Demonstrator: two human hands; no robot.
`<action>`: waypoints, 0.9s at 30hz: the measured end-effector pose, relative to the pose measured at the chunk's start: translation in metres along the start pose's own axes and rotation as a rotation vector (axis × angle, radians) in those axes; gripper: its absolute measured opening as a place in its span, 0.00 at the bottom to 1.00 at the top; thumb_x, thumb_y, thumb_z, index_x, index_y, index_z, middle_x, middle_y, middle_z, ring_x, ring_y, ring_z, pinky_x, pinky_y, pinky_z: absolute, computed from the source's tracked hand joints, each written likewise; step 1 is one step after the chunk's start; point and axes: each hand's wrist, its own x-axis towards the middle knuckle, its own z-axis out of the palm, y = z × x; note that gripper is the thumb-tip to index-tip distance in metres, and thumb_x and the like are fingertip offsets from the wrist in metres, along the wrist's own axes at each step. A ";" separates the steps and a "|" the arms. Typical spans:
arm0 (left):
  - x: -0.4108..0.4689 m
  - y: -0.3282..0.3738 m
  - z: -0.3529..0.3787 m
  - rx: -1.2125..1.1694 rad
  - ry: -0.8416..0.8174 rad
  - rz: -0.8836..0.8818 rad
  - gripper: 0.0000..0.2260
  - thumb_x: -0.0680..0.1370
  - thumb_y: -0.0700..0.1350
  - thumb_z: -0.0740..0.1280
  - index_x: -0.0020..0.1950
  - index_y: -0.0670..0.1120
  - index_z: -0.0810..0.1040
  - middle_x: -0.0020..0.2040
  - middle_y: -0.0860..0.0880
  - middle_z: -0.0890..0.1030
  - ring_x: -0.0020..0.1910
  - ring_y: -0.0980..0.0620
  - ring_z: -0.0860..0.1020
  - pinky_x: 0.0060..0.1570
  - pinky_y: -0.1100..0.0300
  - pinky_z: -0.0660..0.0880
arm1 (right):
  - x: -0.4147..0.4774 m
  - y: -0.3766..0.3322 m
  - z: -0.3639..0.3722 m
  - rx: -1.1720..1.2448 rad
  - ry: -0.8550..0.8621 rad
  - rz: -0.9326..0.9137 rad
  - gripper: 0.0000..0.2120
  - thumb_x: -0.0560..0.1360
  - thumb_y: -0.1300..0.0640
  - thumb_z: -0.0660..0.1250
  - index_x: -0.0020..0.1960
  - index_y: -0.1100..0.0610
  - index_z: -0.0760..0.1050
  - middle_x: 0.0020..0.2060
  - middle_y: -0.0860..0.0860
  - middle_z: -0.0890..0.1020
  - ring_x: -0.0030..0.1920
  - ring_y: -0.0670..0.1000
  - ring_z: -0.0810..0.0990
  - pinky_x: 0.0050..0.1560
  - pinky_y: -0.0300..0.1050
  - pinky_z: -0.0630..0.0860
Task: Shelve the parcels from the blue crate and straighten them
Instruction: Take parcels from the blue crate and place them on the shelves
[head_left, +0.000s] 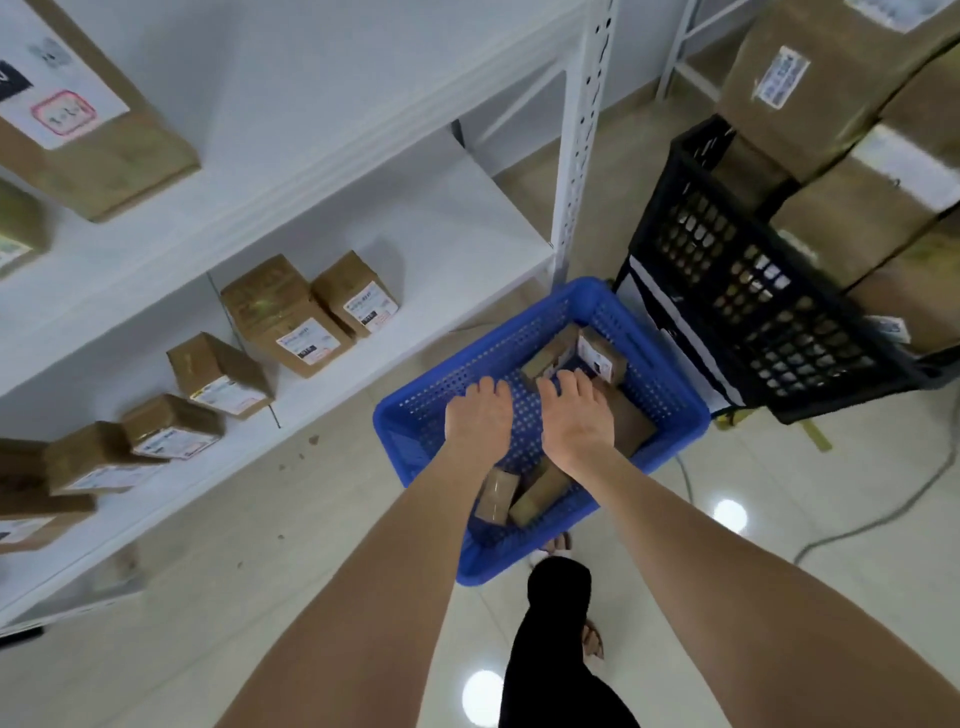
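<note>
Blue crate (411, 441) on the floor beside a white shelf (467, 234), small cardboard parcels (602, 358) inside, left hand (478, 418) and right hand (576, 415) palm-down over them, fingers loose, grasping nothing.

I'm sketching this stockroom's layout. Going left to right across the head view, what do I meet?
Shelved parcels → blue crate → black crate. The stacked boxes overlap the black crate, so I left them out.
</note>
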 end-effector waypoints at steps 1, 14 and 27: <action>0.009 0.001 0.008 -0.018 -0.019 -0.008 0.22 0.77 0.42 0.64 0.69 0.42 0.63 0.65 0.43 0.68 0.63 0.45 0.71 0.51 0.53 0.73 | 0.010 0.001 0.006 0.021 -0.013 -0.002 0.33 0.78 0.58 0.64 0.77 0.55 0.51 0.76 0.57 0.54 0.77 0.58 0.48 0.75 0.52 0.55; 0.271 0.037 0.194 -0.444 -0.228 -0.208 0.23 0.78 0.42 0.64 0.71 0.42 0.61 0.69 0.42 0.63 0.65 0.41 0.70 0.56 0.47 0.72 | 0.260 0.090 0.202 0.467 -0.183 0.184 0.27 0.79 0.61 0.60 0.76 0.54 0.56 0.74 0.56 0.58 0.66 0.59 0.71 0.54 0.48 0.73; 0.457 0.059 0.350 -0.382 -0.124 -0.299 0.27 0.77 0.43 0.68 0.73 0.42 0.60 0.69 0.41 0.67 0.67 0.42 0.67 0.57 0.47 0.73 | 0.405 0.136 0.365 0.649 -0.255 0.166 0.25 0.82 0.60 0.56 0.77 0.57 0.54 0.71 0.53 0.67 0.67 0.55 0.71 0.62 0.46 0.70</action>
